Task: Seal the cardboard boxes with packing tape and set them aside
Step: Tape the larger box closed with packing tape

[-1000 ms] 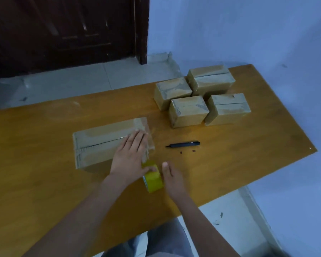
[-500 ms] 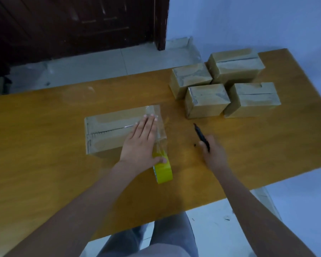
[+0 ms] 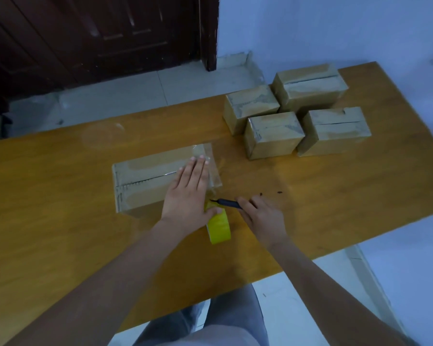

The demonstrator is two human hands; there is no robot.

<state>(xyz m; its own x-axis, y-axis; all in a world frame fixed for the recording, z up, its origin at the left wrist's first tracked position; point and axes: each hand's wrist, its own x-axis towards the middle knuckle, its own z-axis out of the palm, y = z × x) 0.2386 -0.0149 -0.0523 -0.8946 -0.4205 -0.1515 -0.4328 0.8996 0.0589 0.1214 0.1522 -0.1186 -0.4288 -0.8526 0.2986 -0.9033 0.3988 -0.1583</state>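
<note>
A long cardboard box lies in the middle of the wooden table, with clear tape over its right end. My left hand presses flat on the box's right end, its thumb resting on the yellow tape roll that stands at the box's near right corner. My right hand grips a black cutter, its tip at the stretch of tape between roll and box.
Several smaller cardboard boxes sit grouped at the table's far right. Small dark specks lie on the wood to the right of the cutter. A dark door and tiled floor lie beyond the table.
My right hand left the tape roll, picked the cutter off the table and brought it back left to the tape. My left hand stayed on the box.
</note>
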